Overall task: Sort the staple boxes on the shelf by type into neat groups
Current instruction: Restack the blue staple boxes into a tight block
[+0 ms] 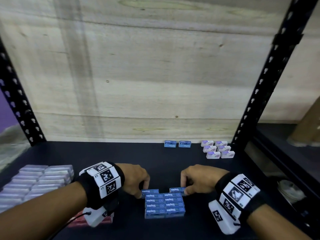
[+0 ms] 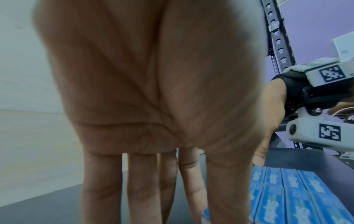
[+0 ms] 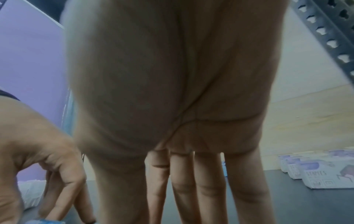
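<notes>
A block of blue staple boxes (image 1: 164, 205) lies in two tidy columns at the front middle of the black shelf (image 1: 103, 153). At the block's far left end my left hand (image 1: 144, 190) pinches a single blue box (image 1: 150, 191) between thumb and fingers. My right hand (image 1: 185, 190) pinches another blue box (image 1: 177, 189) at the far right end. In the left wrist view the blue block (image 2: 298, 197) lies right of the palm. Only a blue corner (image 3: 49, 221) shows under the other hand in the right wrist view.
Two more blue boxes (image 1: 177, 143) stand by the back board. Several white and lilac staple boxes (image 1: 218, 149) (image 3: 318, 175) are grouped at the back right. Wrapped lilac packs (image 1: 34, 181) fill the front left. Black uprights (image 1: 270, 75) frame the shelf.
</notes>
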The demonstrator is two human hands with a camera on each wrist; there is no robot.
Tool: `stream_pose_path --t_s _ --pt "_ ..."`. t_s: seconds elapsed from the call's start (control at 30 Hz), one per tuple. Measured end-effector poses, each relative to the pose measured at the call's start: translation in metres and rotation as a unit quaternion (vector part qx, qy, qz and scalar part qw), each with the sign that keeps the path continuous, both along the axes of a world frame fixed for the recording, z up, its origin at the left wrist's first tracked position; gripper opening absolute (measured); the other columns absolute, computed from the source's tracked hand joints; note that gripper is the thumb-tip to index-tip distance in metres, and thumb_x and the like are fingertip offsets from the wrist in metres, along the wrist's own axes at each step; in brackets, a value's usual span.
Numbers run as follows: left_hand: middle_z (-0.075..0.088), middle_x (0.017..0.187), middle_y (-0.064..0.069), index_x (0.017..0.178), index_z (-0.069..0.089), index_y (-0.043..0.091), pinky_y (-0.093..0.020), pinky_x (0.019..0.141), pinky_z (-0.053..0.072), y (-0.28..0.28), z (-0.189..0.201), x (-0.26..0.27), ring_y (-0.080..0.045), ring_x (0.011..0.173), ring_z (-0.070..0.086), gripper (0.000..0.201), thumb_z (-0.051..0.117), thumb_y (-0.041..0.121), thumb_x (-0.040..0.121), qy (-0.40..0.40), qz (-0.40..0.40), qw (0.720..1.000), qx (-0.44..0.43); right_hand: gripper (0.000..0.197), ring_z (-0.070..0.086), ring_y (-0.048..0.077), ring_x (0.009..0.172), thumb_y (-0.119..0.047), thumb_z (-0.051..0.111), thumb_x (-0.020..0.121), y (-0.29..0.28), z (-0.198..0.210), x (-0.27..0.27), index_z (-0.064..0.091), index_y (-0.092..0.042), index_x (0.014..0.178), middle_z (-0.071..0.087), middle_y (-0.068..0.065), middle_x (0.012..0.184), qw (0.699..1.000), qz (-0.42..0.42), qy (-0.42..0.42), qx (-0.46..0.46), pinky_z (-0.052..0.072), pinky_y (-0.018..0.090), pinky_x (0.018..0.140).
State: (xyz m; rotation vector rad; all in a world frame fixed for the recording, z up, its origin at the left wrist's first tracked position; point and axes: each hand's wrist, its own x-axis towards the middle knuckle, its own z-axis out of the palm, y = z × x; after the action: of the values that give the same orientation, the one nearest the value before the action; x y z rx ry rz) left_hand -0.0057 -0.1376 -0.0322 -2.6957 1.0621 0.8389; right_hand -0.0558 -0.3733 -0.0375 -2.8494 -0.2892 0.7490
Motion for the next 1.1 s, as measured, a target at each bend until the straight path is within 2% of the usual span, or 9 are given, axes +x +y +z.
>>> stream_pose_path --t_s 0.13,0.23,0.33,0.57,0.63,0.7,0.83,0.93,1.1 --pt "0.058 0.119 0.008 0.121 0.058 0.035 -0.024 0.081 0.038 0.006 0.005 0.003 -0.007 0.094 0.050 0.029 0.060 0.028 0.093 0.017 -0.022 1.000 -0.010 0.029 0.060 0.008 0.105 -0.022 0.064 0.091 -0.004 0.004 0.000 0.063 -0.031 0.118 0.065 -0.014 0.110 0.999 -0.021 0.033 0.035 0.047 0.027 0.097" --pt "0.058 0.120 0.009 0.120 0.058 0.037 -0.025 0.082 0.037 0.008 0.006 0.005 -0.008 0.096 0.051 0.028 0.059 0.029 0.093 0.028 -0.023 0.999 -0.014 0.031 0.057 0.000 0.093 -0.014 0.061 0.091 -0.005 0.004 0.002 0.065 -0.031 0.117 0.060 -0.023 0.095 0.998 -0.012 0.041 0.043 0.045 0.022 0.092" --pt "0.058 0.120 0.010 0.119 0.058 0.039 -0.026 0.082 0.037 0.008 0.004 0.006 -0.008 0.097 0.051 0.028 0.061 0.031 0.093 0.031 -0.022 0.999 -0.018 0.027 0.055 -0.003 0.088 -0.016 0.063 0.092 -0.003 0.003 0.005 0.068 -0.033 0.112 0.060 -0.024 0.092 0.998 -0.001 0.042 0.036 0.044 0.023 0.089" --pt "0.051 0.097 0.020 0.120 0.057 0.038 -0.025 0.079 0.035 0.007 0.002 0.008 -0.005 0.089 0.050 0.028 0.060 0.031 0.093 0.033 -0.037 0.999 -0.023 0.025 0.051 -0.011 0.076 -0.019 0.062 0.094 -0.001 0.002 0.008 0.068 -0.037 0.110 0.058 -0.026 0.082 0.999 0.016 0.039 0.029 0.038 0.019 0.077" --pt "0.050 0.094 0.021 0.120 0.057 0.040 -0.024 0.076 0.034 0.006 0.001 0.007 -0.005 0.088 0.050 0.028 0.059 0.032 0.093 0.026 -0.041 0.998 -0.026 0.024 0.052 -0.009 0.076 -0.020 0.062 0.094 -0.001 0.001 0.008 0.068 -0.038 0.109 0.058 -0.025 0.081 0.999 0.019 0.034 0.028 0.039 0.018 0.076" --pt "0.051 0.097 0.021 0.120 0.056 0.040 -0.023 0.076 0.034 0.005 0.001 0.006 -0.005 0.087 0.049 0.028 0.058 0.033 0.094 0.021 -0.043 0.999 -0.027 0.023 0.054 -0.006 0.081 -0.022 0.062 0.094 0.000 0.000 0.007 0.068 -0.039 0.109 0.060 -0.023 0.086 0.999 0.022 0.032 0.026 0.043 0.022 0.081" --pt "0.057 0.111 0.015 0.123 0.055 0.040 -0.026 0.083 0.036 0.001 0.002 0.004 -0.006 0.092 0.049 0.028 0.056 0.033 0.095 0.023 -0.050 0.998 -0.022 0.022 0.059 0.004 0.095 -0.024 0.061 0.095 0.004 0.001 0.007 0.067 -0.040 0.110 0.066 -0.017 0.100 0.999 0.025 0.037 0.020 0.048 0.030 0.091" --pt "0.059 0.120 0.011 0.124 0.055 0.040 -0.026 0.083 0.036 0.000 0.003 0.004 -0.006 0.093 0.049 0.029 0.055 0.033 0.096 0.028 -0.052 0.998 -0.018 0.022 0.062 0.011 0.097 -0.026 0.061 0.095 0.008 0.002 0.008 0.066 -0.040 0.112 0.067 -0.010 0.100 0.999 0.033 0.036 0.014 0.049 0.035 0.093" --pt "0.058 0.112 0.015 0.124 0.055 0.041 -0.025 0.084 0.036 -0.001 0.002 0.004 -0.006 0.093 0.049 0.029 0.054 0.034 0.097 0.026 -0.054 0.998 -0.024 0.023 0.061 0.010 0.097 -0.026 0.061 0.096 0.013 0.002 0.009 0.067 -0.041 0.113 0.068 -0.009 0.104 0.999 0.038 0.034 0.008 0.049 0.035 0.094"
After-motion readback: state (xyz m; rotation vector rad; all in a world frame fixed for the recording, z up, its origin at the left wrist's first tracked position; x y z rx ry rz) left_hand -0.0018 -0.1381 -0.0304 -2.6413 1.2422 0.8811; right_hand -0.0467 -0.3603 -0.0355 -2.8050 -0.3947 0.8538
